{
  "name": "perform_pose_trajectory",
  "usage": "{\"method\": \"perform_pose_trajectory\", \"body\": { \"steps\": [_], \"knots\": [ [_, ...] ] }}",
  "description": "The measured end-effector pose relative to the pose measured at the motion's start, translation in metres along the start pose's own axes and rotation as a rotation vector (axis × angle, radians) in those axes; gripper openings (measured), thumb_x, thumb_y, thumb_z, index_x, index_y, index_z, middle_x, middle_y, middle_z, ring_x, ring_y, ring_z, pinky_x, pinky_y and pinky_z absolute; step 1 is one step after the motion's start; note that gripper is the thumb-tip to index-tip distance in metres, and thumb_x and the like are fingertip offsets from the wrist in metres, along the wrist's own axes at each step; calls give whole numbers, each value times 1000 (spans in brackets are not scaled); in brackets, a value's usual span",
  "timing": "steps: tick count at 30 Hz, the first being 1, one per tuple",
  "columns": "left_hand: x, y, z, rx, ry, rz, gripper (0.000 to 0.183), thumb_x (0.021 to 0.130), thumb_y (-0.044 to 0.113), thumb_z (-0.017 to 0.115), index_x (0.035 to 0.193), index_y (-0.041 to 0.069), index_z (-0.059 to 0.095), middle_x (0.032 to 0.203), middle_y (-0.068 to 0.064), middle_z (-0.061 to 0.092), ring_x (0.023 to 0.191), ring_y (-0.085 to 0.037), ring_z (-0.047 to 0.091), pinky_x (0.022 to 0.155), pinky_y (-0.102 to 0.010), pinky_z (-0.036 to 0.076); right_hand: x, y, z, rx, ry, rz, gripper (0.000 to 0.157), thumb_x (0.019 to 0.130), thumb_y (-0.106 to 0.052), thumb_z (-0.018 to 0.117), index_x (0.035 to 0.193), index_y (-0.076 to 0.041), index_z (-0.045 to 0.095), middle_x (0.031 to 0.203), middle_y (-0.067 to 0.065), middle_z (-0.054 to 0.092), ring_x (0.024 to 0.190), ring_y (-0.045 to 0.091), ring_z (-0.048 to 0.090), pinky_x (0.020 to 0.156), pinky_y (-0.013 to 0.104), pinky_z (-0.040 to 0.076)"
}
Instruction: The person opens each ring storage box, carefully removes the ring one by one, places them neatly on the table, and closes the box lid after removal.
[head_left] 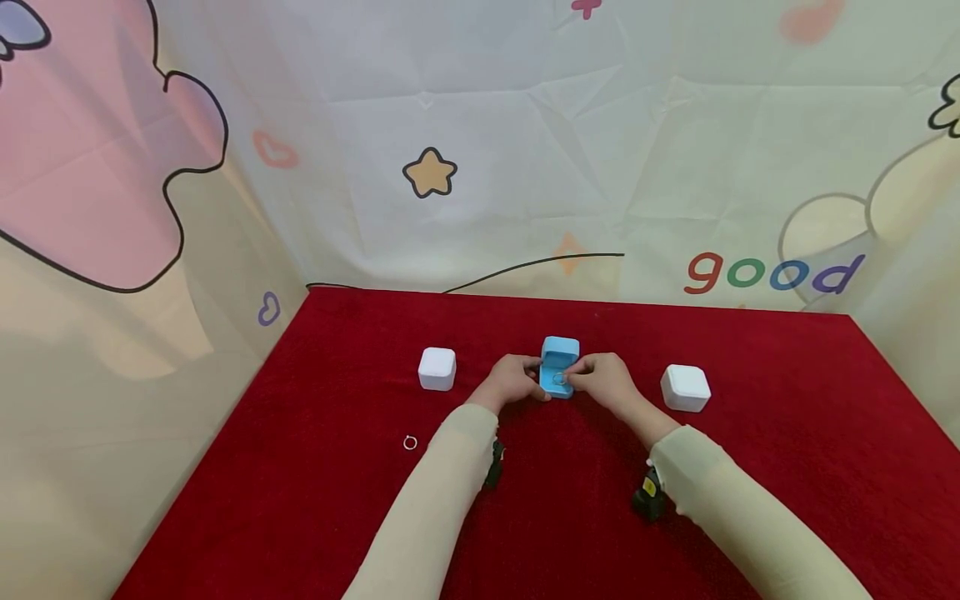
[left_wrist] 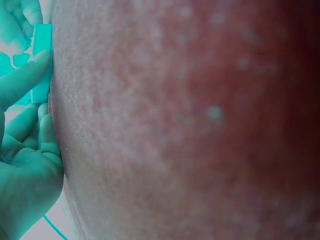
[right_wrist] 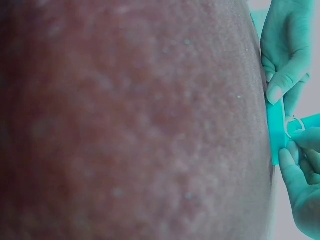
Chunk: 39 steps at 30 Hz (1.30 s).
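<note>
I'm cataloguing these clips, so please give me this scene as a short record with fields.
Surface: red cloth
Blue box: open, lid raised
Left grip: holds the blue box at its left side
Right grip: pinches the held ring at the open box
Loose ring: on the cloth, left of the left sleeve
Left white box: closed
Right white box: closed
Backdrop: printed, "good" at right
</note>
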<state>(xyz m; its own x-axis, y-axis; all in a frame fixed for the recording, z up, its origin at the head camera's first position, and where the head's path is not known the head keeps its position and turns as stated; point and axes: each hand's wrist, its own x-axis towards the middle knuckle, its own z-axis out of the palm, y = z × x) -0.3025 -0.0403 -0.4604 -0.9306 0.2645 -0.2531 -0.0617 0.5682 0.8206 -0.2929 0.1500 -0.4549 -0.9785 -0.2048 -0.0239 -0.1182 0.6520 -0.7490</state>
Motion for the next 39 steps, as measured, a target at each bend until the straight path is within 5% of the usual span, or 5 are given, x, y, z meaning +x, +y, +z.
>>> {"method": "perform_pose_trajectory", "body": {
  "steps": [39],
  "knots": [
    [-5, 3, -1, -5, -3, 10, 64, 86, 9, 80, 145, 3, 57, 137, -16, 66, 125, -29, 60, 106, -39, 53, -6, -15, -9, 54, -14, 53, 23, 94, -14, 72, 104, 6, 77, 99, 20, 78, 80, 16, 73, 72, 25, 58]
  ]
}}
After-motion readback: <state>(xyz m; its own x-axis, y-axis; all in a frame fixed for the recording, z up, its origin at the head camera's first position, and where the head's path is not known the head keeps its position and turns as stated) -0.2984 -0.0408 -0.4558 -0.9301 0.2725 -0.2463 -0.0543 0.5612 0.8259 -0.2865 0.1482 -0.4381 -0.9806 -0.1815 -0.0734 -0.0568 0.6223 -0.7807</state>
